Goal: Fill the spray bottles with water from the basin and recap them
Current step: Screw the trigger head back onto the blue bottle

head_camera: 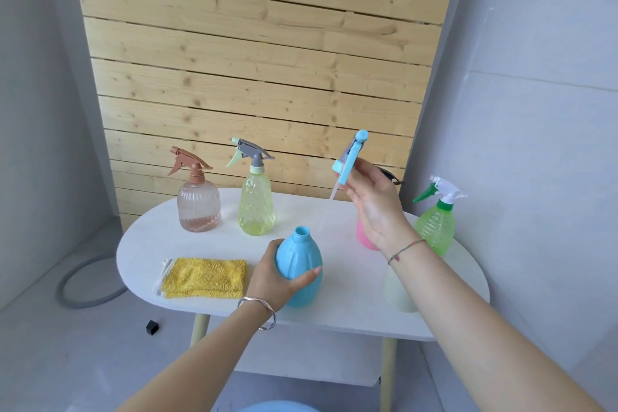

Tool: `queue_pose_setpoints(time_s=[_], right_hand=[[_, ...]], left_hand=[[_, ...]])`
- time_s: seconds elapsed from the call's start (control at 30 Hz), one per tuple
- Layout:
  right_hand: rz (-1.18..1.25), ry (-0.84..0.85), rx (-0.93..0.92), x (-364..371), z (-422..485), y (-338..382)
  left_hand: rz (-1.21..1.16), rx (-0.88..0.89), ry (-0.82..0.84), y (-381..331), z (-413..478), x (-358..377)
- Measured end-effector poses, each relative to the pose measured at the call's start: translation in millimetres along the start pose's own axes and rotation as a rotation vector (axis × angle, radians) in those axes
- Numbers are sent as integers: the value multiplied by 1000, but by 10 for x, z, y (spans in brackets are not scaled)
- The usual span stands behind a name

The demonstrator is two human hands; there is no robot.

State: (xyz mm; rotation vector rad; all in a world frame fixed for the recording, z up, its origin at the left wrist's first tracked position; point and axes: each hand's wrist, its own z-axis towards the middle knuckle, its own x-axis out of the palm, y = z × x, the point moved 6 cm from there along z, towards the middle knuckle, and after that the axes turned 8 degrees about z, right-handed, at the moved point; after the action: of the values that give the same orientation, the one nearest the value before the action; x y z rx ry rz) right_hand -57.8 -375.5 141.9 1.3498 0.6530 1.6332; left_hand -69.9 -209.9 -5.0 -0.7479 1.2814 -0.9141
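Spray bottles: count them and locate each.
5: brown bottle back left, yellow bottle beside it, blue bottle in the left hand, pink bottle partly behind the right hand, green bottle far right.

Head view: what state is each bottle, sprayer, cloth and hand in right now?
Blue bottle: upright, uncapped, gripped by left hand.
Blue spray head: off its bottle, raised, held by right hand.
Brown bottle: capped, upright, a little liquid inside.
Yellow-green bottle: capped, upright, a little liquid inside.
Green bottle: capped, upright.
Pink bottle: mostly hidden behind right hand.
Yellow cloth: folded, lying flat.
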Motion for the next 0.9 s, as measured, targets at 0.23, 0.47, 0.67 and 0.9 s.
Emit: queue_pose_setpoints(time_s=[0.23, 0.47, 0.67, 0.9], right_hand=[[-20, 31, -72, 222, -36, 117], [-273, 62, 14, 144, -167, -292], [-601, 312, 148, 76, -284, -628], [-615, 313, 180, 38, -251, -674]], left_hand=[[13, -21, 60, -16, 2, 9], [20, -32, 70, 9, 11, 13], [16, -27, 56, 4, 16, 13], [1, -11, 49, 8, 26, 22]])
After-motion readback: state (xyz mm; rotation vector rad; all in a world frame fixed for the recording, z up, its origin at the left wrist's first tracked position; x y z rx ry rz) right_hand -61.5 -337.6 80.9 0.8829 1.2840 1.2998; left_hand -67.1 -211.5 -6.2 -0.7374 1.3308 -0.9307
